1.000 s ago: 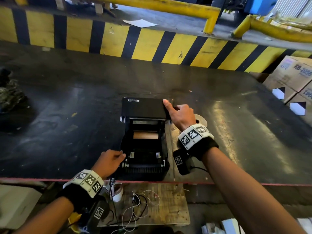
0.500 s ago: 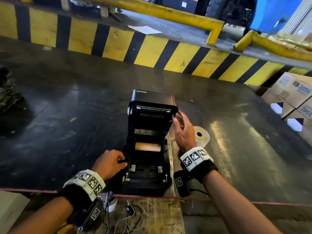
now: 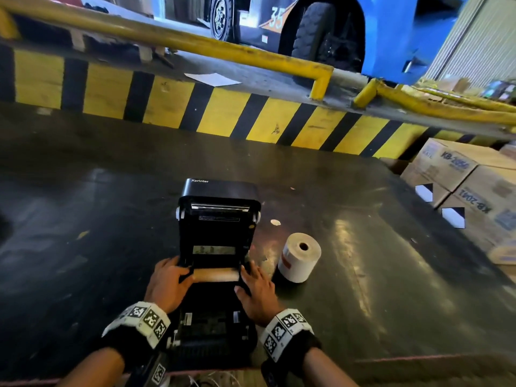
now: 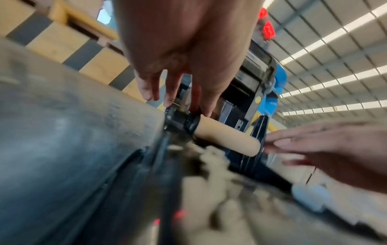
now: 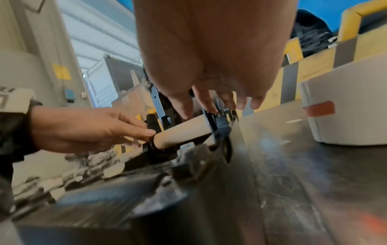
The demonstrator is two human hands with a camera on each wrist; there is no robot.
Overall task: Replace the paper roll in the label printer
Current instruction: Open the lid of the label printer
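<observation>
The black label printer (image 3: 217, 219) stands on the dark table with its lid up. An empty brown cardboard core (image 3: 216, 275) lies across its bay between two black guides. My left hand (image 3: 173, 277) rests at the core's left end, with its fingertips (image 4: 194, 107) on the left guide and the core (image 4: 226, 140). My right hand (image 3: 251, 283) lies along the bay's right side, its straight fingers (image 5: 209, 102) touching the right guide beside the core (image 5: 182, 134). A full white paper roll (image 3: 300, 256) stands on end just right of the printer.
Cardboard boxes (image 3: 460, 180) are stacked at the table's right edge. A yellow-and-black striped kerb (image 3: 223, 113) runs behind the table, with yellow rails and a blue vehicle beyond. Loose white cables (image 3: 212, 379) hang below the table's near edge.
My right hand has come down from the lid to the core's right end. My left hand has moved from the printer's front left corner up to the core's left end.
</observation>
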